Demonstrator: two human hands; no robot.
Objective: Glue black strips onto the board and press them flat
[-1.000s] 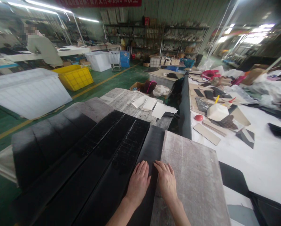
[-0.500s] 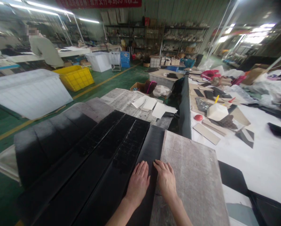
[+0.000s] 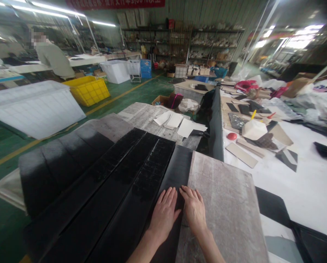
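Observation:
A long black strip of smooth, leather-like sheet (image 3: 177, 166) lies along the right side of several wider black strips (image 3: 136, 175) on a worn grey board (image 3: 220, 197). My left hand (image 3: 165, 210) rests flat on this strip, its fingers stretched forward and the thumb apart. Beside it, my right hand (image 3: 194, 206) lies at the strip's right edge, fingertips touching the edge and fingers slightly bent. Neither hand has anything lifted. The strip's near part is partly covered by my left hand and forearm.
White cut pieces (image 3: 185, 126) lie at the board's far end. The white table (image 3: 311, 182) on the right carries a white glue pot (image 3: 253, 129), a red round object (image 3: 231, 136) and scraps. A yellow crate (image 3: 87, 91) and a person (image 3: 55, 60) are at the left.
My left hand has shifted slightly right along the strip, its thumb more spread. My right hand stays nearly in place at the edge. The whole view has moved a little.

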